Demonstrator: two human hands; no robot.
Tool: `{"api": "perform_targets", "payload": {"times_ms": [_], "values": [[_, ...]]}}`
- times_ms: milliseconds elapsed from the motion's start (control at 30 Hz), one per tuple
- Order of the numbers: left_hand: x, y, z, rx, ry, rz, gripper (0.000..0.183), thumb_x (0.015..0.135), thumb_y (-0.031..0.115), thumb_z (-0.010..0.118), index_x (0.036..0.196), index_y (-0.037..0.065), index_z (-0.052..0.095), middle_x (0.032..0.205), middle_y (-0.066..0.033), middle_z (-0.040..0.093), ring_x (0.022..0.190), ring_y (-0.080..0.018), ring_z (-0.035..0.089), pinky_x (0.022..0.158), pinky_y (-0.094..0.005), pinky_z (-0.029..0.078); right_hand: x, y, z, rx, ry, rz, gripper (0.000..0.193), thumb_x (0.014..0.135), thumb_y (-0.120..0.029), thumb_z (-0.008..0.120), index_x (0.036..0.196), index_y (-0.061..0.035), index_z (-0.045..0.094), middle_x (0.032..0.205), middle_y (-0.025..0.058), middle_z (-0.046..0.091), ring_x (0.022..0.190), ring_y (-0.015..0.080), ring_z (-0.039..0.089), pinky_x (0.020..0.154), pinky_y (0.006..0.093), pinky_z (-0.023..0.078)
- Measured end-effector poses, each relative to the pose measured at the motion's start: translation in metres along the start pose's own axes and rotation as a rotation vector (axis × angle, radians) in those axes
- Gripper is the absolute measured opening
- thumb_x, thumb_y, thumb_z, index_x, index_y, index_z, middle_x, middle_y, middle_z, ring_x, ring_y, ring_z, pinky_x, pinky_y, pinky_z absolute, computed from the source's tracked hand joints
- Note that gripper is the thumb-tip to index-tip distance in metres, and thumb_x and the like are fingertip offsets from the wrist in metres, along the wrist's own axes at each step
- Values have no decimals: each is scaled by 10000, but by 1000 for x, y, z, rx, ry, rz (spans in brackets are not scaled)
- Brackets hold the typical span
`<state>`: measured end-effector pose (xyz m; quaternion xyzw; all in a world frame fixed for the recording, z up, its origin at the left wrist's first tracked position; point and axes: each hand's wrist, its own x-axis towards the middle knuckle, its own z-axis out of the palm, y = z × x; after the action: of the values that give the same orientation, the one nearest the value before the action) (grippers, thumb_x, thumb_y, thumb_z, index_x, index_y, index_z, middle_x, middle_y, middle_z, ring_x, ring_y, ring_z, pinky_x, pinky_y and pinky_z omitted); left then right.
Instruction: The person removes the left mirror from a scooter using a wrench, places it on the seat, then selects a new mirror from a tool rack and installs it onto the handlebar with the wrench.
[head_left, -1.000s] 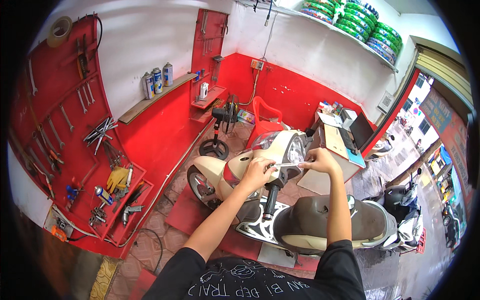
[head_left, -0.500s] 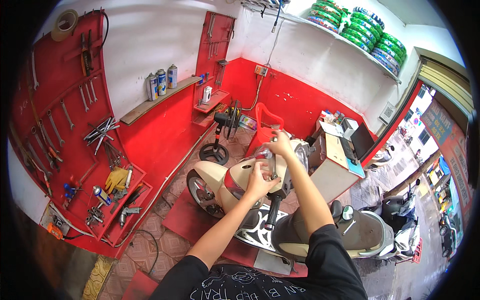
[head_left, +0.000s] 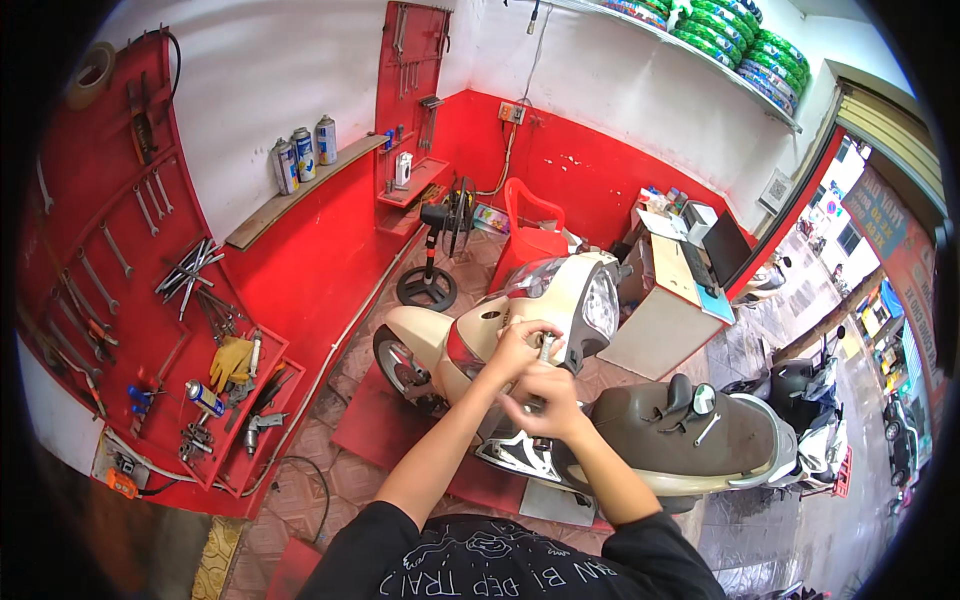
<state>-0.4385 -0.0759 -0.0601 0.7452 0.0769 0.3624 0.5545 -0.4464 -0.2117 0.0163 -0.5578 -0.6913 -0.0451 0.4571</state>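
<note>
A cream scooter stands before me, its front to the left and its headlight beyond my hands. My left hand is at the handlebar area, fingers curled against a narrow metal piece that looks like a wrench. Just below and to its right, my right hand is closed in a fist and a little blurred; what it holds is hidden. My hands cover most of the handlebar. On the brown seat lie a black mirror and a loose wrench.
At left, a red tool board carries wrenches above a red tray with gloves and tools. Spray cans line a shelf. A red chair and a desk stand behind the scooter. Another scooter is at right.
My right hand has come down and nearer, from above the front of the scooter to below my left hand. My left hand stays near the handlebar. The view has shifted slightly.
</note>
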Motion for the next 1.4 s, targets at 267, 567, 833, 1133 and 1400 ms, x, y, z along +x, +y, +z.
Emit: {"api": "perform_targets", "payload": {"times_ms": [267, 567, 833, 1133, 1400], "values": [[13, 33, -7, 99, -183, 252, 326, 764, 166, 785, 1054, 49, 694, 904, -105, 714, 820, -221, 668, 755, -348, 520, -33, 8, -1, 329, 443, 66, 229, 653, 99, 667, 595, -46, 501, 538, 50, 498, 516, 172, 431, 609, 329, 365], [-9, 31, -26, 295, 24, 415, 451, 714, 193, 821, 1109, 39, 669, 1040, -139, 698, 948, -296, 672, 837, -366, 535, 0, -2, 4, 29, 124, -125, 287, 658, 38, 739, 543, -54, 493, 525, 53, 461, 511, 232, 460, 626, 341, 411], [-1, 7, -26, -261, -222, -36, 430, 870, 44, 669, 1286, -6, 569, 1175, -97, 682, 1080, -153, 627, 883, -282, 503, -46, 36, -21, 678, 788, 77, 322, 830, -15, 572, 587, -108, 382, 500, -20, 315, 483, 145, 312, 709, 360, 374], [-19, -12, -6, -542, 10, -220, 298, 914, 59, 642, 1195, -34, 618, 1144, -157, 676, 968, -149, 663, 802, -243, 530, 33, 167, -94, 1221, 1070, 891, 190, 887, -109, 558, 748, -125, 430, 552, -48, 277, 429, 78, 224, 449, 246, 281], [-29, 6, -37, -893, -203, -551, 507, 1040, 416, 336, 1366, 55, 478, 1319, -51, 594, 902, -113, 595, 687, -231, 465, 80, 185, -66, 372, 581, 896, 470, 725, -105, 746, 1093, 94, 531, 725, 62, 584, 526, 125, 511, 470, 280, 397]]}}
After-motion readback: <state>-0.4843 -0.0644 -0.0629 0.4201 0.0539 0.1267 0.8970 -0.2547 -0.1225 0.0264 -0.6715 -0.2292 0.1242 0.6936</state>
